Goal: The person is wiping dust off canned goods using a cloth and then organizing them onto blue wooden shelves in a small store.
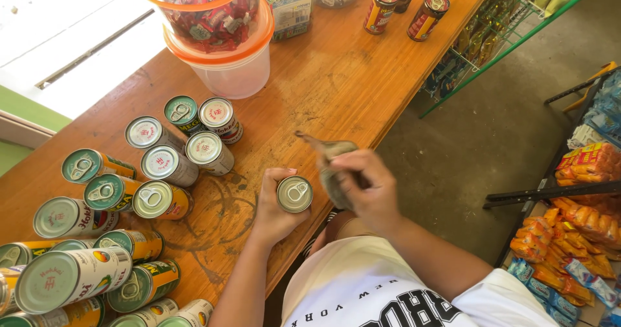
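Standing at the long edge of the wooden worktop (336, 87), the person has a small tin can (294, 194) in the left hand (275, 204), fingers wrapped round its side in a closed grip, the pull-tab lid facing up and the can held just over the worktop's near edge; the right hand (365, 188) is curled shut on a crumpled grey-brown cloth (333, 172), one blurred end of which trails out toward the middle of the worktop, the cloth sitting just beside the can, though I cannot tell whether they touch; to the person's left a crowd of cans (123, 197) covers the worktop, some upright with silver or green lids, others lying on their sides with green and yellow labels, a large white-labelled one (71, 278) lying near the front corner; further along stand two stacked clear tubs (217, 36) with orange rims, the upper one full of red-wrapped sweets, with a jar of wrapped sweets (288, 3) behind them and three tall dark tins (404, 3) near the far end; beyond the worktop a green wire rack (491, 29) and shelves of orange snack packets (576, 230) line the concrete floor (479, 139).
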